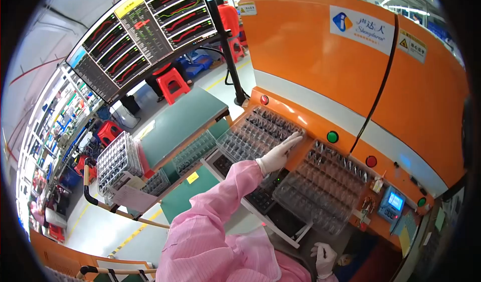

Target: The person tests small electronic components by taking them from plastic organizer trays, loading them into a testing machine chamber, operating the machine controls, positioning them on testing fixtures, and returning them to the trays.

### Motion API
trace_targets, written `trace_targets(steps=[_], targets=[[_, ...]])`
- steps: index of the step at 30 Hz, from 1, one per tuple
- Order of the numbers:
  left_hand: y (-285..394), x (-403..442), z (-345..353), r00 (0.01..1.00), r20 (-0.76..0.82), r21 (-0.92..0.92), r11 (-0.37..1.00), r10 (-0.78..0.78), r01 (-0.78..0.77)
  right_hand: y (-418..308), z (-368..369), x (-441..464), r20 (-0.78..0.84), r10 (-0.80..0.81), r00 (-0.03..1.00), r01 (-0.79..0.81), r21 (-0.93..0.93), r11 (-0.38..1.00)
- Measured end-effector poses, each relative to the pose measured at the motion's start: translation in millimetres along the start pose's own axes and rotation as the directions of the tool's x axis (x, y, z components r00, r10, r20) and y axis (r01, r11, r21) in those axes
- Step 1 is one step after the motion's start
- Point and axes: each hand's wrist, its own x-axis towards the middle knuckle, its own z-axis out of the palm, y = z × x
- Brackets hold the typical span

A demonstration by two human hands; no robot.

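Nearest, the right hand (324,259), fingers loosely bent, sits well below the green button (332,137). Just below that button lies the clear tray (320,189) (small parts inside). Left of it — fingers straight, pressed together — the left hand (279,157) meets the second tray's (260,134) edge.

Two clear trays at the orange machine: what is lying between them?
In the head view, an orange strip, the gloved left hand beside it, and nearer, part of a black keyboard.
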Motion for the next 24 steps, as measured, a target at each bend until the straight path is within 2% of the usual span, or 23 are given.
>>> trace_targets(steps=[3,6,7,8,9,10,11,13,14,17,18,20,21,22,24], targets=[[17,-1,1,0.999,-0.045,-0.035,0.999,0.012,-0.013,-5,-4,-2,0.013,-0.036,0.999,0.036,0.004,0.999],[69,1,0,0.993,-0.12,-0.093,0.995,0.014,-0.025,-6,-7,-4,0.042,-0.093,0.995,0.092,0.024,0.995],[92,2,-1,0.99,-0.027,-0.313,0.942,-0.139,0.124,-5,-8,-3,0.063,-0.057,0.996,0.056,0.021,0.998],[117,2,-3,0.959,0.098,-0.5,0.82,-0.266,0.279,-3,-9,-3,0.083,-0.02,0.996,0.019,0.017,1.0],[138,4,-4,0.96,0.102,-0.501,0.82,-0.262,0.277,-3,-9,-4,0.103,0.017,0.995,-0.018,0.01,1.0],[158,5,-6,0.999,0.037,-0.575,0.818,0.004,0.018,-2,-8,-4,0.097,0.019,0.995,-0.02,0.009,1.0],[182,8,-8,0.963,-0.048,-0.628,0.742,0.264,-0.235,1,-6,-4,0.065,0.008,0.998,-0.01,0.033,0.999],[229,15,-18,0.837,-0.091,-0.709,0.555,0.54,-0.435,10,0,-1,-0.004,-0.008,1.0,0.009,0.078,0.997],[238,18,-18,0.834,-0.088,-0.72,0.544,0.544,-0.431,22,1,1,-0.018,-0.001,1.0,0.003,0.074,0.997],[266,-2,-2,0.615,-0.28,-0.823,0.145,0.737,-0.549,74,-8,-3,0.062,-0.309,0.949,0.316,-0.172,0.933],[275,-2,-10,0.533,-0.36,-0.836,-0.01,0.766,-0.549,49,-8,-6,0.023,-0.291,0.957,0.29,-0.191,0.938],[291,-30,-6,0.374,-0.534,-0.805,-0.322,0.758,-0.498,5,-3,-2,0.009,-0.046,0.999,0.045,0.143,0.989],[303,-30,19,0.299,-0.622,-0.76,-0.466,0.724,-0.453,2,-3,-6,-0.034,-0.032,0.999,0.037,0.136,0.99],[308,-63,15,0.228,-0.705,-0.697,-0.597,0.671,-0.397,4,-4,-5,-0.016,-0.038,0.999,0.039,0.132,0.991],[327,-67,20,0.111,-0.848,-0.528,-0.808,0.518,-0.261,12,-4,-4,0.029,-0.052,0.998,0.048,0.127,0.991]])
